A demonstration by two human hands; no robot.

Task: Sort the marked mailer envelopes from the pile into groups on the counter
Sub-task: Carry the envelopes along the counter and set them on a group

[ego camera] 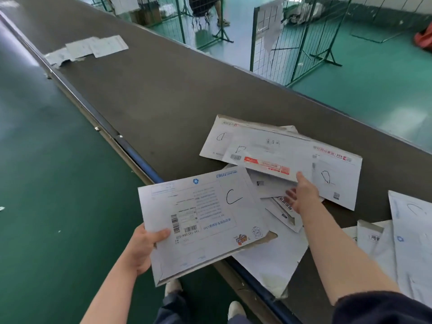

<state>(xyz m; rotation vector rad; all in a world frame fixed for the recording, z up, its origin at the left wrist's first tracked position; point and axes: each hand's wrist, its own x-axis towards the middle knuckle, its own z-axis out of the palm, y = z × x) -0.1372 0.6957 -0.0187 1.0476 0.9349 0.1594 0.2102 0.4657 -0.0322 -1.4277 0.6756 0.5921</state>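
Left hand (142, 247) fingers grip the C envelope (205, 223); right hand's (304, 195) spread, tips hidden under pile (280, 157).

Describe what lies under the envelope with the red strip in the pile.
Under the red-strip envelope the right hand reaches in over smaller white mailers. Another D-marked envelope shows behind. Anything deeper is covered.
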